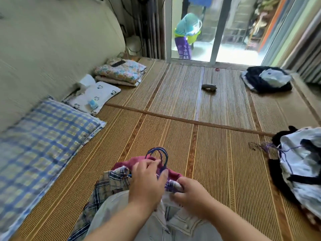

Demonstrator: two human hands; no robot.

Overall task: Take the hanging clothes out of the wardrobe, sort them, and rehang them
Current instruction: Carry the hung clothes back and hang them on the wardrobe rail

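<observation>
"On the woven mat [208, 136], directly below the person: a bundle of hangers [160, 156], blue-purple hooks standing up, with a maroon garment [121, 165], a plaid shirt [107, 186] and a pale denim piece [139, 216] gathered under them. Where are the hands?"

"Left hand [147, 180]: fingers curled round the hanger necks just under the hooks. Right hand [192, 193]: fingers pinching a pale striped collar [173, 184] at the bundle's right side. Neither hangs loose."

"And the step, as you read it?"

"Separating one garment from the bundle, I judge. Done well, the left hand steadies the other necks while the right draws one hanger sideways, its hook clear of its neighbours, so nothing snags the cloth."

"Where should it go?"

"Probably to a matching heap. To the right lie a near pile [302, 164] and a far pile [265, 79], both black-and-white, the latter by the glass door [222, 28]. A checked pillow [45, 136] lies to the left, well apart."
</observation>
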